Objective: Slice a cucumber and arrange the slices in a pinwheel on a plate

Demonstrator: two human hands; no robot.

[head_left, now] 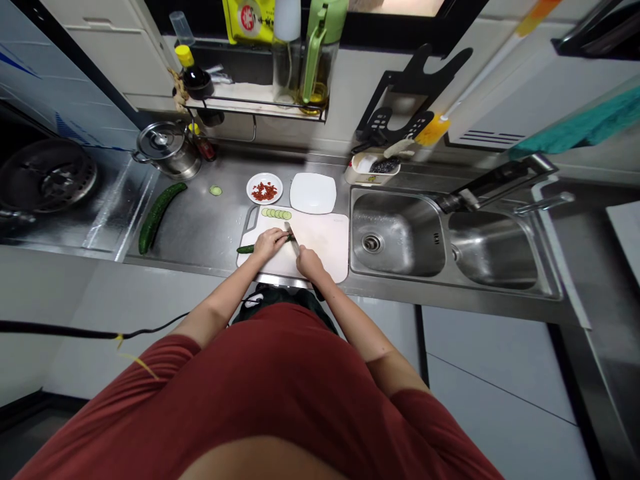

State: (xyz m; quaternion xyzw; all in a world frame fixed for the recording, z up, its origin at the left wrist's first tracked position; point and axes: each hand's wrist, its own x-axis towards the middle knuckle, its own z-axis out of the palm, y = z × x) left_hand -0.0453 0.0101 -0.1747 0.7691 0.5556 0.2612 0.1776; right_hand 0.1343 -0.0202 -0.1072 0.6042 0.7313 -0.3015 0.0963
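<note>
On a white cutting board (327,250), my left hand (270,243) is closed over a dark green cucumber (245,249), whose uncut end sticks out to the left. My right hand (310,262) grips the handle of a knife (291,231). Its blade points away from me and meets the cucumber just right of my left fingers. Farther back on the board lies a row of several pale cucumber slices (276,213). Behind the board stand a white plate of chopped red pieces (265,191) and a white square plate (313,193). My left hand hides the cucumber's middle.
A whole cucumber (157,217) and a cut cucumber end (215,191) lie on the steel counter to the left. A lidded pot (167,150) stands behind them. At the right is a double sink (397,230); a bottle shelf (255,107) hangs above.
</note>
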